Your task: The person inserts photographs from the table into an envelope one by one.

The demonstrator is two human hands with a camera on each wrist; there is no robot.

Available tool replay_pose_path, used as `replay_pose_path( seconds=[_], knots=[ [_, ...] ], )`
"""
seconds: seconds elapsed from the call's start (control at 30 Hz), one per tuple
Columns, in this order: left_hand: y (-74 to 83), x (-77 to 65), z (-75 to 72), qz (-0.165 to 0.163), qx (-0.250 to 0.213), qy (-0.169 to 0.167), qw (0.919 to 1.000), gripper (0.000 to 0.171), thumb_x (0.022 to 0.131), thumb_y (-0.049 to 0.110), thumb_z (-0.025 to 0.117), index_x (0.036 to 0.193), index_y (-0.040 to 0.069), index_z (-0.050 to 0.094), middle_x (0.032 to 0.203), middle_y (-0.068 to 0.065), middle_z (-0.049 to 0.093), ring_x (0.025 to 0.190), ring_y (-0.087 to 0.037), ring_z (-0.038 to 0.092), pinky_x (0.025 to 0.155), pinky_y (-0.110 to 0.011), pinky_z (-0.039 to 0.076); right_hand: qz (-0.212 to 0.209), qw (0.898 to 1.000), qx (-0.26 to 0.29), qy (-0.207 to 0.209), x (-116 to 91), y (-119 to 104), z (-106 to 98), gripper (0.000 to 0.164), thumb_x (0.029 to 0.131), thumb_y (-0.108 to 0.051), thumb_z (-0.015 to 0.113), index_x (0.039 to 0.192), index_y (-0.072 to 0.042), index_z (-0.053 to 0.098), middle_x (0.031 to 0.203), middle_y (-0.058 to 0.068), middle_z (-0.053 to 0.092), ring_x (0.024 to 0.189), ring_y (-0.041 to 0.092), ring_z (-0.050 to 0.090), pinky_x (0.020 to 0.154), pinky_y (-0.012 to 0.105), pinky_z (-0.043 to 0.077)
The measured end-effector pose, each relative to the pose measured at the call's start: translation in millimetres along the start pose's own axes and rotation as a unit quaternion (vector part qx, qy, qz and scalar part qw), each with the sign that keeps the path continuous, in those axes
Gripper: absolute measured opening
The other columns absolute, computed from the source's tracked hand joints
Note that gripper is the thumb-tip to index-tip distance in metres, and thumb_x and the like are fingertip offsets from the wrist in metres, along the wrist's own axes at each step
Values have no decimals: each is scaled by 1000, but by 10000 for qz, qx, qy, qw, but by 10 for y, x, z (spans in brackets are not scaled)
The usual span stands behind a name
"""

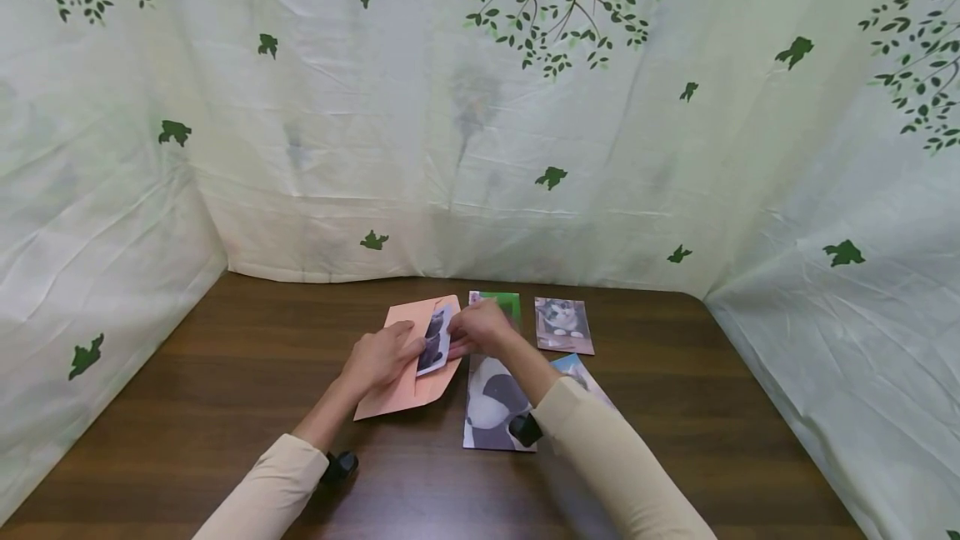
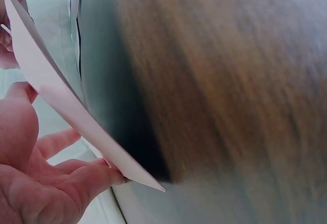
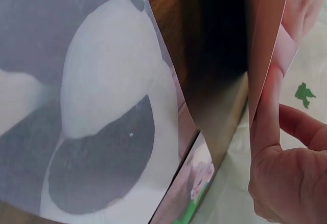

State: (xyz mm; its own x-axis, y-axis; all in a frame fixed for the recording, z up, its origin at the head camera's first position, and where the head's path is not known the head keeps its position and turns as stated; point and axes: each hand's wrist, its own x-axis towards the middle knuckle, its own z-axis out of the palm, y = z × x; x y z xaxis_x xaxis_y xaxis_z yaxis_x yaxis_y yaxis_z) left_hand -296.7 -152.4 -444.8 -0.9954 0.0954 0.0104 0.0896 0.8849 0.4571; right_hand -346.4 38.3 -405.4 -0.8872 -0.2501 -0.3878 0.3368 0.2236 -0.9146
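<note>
My left hand [image 1: 382,352] holds a salmon-pink envelope [image 1: 405,397], thumb over its front and fingers behind it, as the left wrist view shows. The envelope is tilted up from the table. A small white-bordered photo card [image 1: 433,344] with a dark picture lies at the envelope's opening. At that card's right edge, my right hand [image 1: 482,326] pinches it. From the right wrist view, one right finger [image 3: 267,114] lies along the inner side of the envelope [image 3: 265,40], and part of the card is hidden.
Beside the envelope a large panda picture [image 1: 487,407] lies on the brown table [image 1: 247,407], partly under my right forearm. Beyond it are a green-edged picture [image 1: 510,303] and a cat picture [image 1: 564,323]. A blue-topped picture [image 1: 573,365] shows behind the sleeve. A leaf-patterned curtain [image 1: 420,140] surrounds the table.
</note>
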Motion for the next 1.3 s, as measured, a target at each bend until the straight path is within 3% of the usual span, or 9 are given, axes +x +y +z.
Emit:
replay_pose_path(
  seconds=[0.83,1.3],
  knots=[
    [-6,-17,-8,54,-152,136,9998,58,102,43,49,145,4,55,140,-23,60,125,-51,56,103,-59,44,-28,9990,444,-48,70,100,183,22,94,4,52,102,17,67,88,25,73,69,31,75,64,38,61],
    [-9,-33,-6,265,-133,326,9990,53,101,36,51,142,2,57,134,-25,64,121,-51,59,101,-59,45,72,9979,610,-200,99,150,277,17,93,5,54,97,13,68,76,17,70,64,27,75,63,35,61]
  ],
)
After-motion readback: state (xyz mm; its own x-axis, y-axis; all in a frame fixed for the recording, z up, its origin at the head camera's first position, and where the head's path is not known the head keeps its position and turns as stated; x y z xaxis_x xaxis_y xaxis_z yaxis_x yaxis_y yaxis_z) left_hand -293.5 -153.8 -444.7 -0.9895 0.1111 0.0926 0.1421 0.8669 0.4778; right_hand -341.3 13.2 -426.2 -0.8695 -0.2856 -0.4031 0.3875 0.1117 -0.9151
